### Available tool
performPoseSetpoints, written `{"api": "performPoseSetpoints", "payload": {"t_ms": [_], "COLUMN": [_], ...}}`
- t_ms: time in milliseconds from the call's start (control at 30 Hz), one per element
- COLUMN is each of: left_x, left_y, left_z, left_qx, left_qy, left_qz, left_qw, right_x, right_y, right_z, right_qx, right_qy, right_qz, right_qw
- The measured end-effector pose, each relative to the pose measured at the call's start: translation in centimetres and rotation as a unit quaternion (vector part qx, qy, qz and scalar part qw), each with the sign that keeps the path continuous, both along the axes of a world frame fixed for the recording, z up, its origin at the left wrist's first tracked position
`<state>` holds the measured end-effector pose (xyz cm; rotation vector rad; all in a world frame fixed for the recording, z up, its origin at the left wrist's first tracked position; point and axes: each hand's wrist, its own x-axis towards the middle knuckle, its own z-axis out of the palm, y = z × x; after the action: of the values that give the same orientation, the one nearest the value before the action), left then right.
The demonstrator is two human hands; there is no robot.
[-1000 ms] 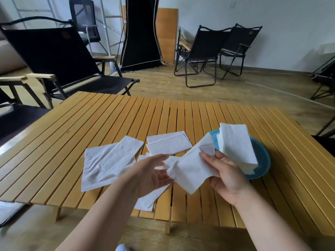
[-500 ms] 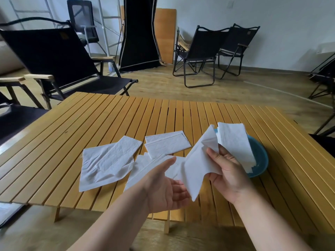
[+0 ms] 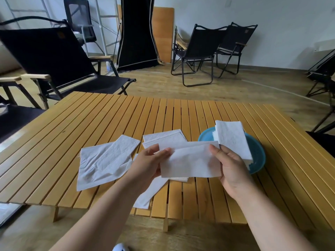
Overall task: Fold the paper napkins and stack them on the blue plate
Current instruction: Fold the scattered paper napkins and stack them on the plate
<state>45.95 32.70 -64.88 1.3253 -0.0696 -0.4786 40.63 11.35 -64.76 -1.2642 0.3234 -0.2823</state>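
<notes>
Both grips grasp one white napkin [image 3: 190, 161]: left hand [image 3: 148, 165] at one end, right hand [image 3: 230, 165] at other, above the surface [image 3: 90, 124], beside the blue plate [image 3: 257, 153].

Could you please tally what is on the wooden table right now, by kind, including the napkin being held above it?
Blue plate: 1
Stack of folded napkins on the plate: 1
Napkin held by the left hand and right hand: 1
Loose napkins lying on the table, overlapping: at least 3
Total: at least 6
</notes>
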Motion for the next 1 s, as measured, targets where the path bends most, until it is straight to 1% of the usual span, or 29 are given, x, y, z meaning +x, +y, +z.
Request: {"api": "performPoseSetpoints", "payload": {"t_ms": [133, 267, 333, 467, 567, 633, 700, 800, 867, 933, 1000], "left_x": [0.3, 0.5, 0.5, 0.6, 0.7, 0.7, 0.8, 0.6, 0.8, 1.3, 1.6], "left_y": [0.3, 1.0, 1.4, 2.6, 3.4, 3.7, 3.8, 3.6, 3.7, 3.9, 4.1], "left_z": [0.1, 0.3, 0.4, 0.4, 0.2, 0.1, -0.1, -0.2, -0.5, -1.1, -1.5], "left_qx": [0.017, 0.009, 0.015, 0.008, -0.001, 0.013, 0.044, 0.111, 0.162, 0.213, 0.26], "left_qy": [-0.058, -0.095, -0.113, -0.116, -0.119, -0.131, -0.162, -0.223, -0.276, -0.339, -0.412], "left_qz": [0.005, -0.004, -0.016, -0.026, -0.04, -0.049, -0.047, -0.028, -0.018, -0.012, -0.001], "left_qw": [0.998, 0.995, 0.993, 0.993, 0.992, 0.99, 0.985, 0.968, 0.947, 0.916, 0.873], "right_x": [0.0, -0.3, -0.4, -0.6, -0.8, -1.0, -1.1, -1.4, -1.4, -1.4, -1.3], "right_y": [-0.4, -0.7, -0.9, -0.9, -1.0, -1.2, -1.4, -1.6, -1.9, -2.0, -2.0], "right_z": [-0.1, 0.2, 0.2, 0.0, -0.1, -0.2, -0.3, -0.7, -0.9, -1.0, -1.0], "right_qx": [-0.039, -0.018, -0.018, -0.015, -0.032, -0.075, -0.163, -0.3, -0.359, -0.392, -0.41], "right_qy": [0.002, -0.028, -0.028, -0.035, -0.042, -0.06, -0.072, -0.069, -0.077, -0.088, -0.096], "right_qz": [0.004, 0.031, 0.044, 0.055, 0.072, 0.086, 0.1, 0.08, 0.059, 0.05, 0.048], "right_qw": [0.999, 0.999, 0.998, 0.998, 0.996, 0.992, 0.979, 0.948, 0.928, 0.914, 0.906]}}
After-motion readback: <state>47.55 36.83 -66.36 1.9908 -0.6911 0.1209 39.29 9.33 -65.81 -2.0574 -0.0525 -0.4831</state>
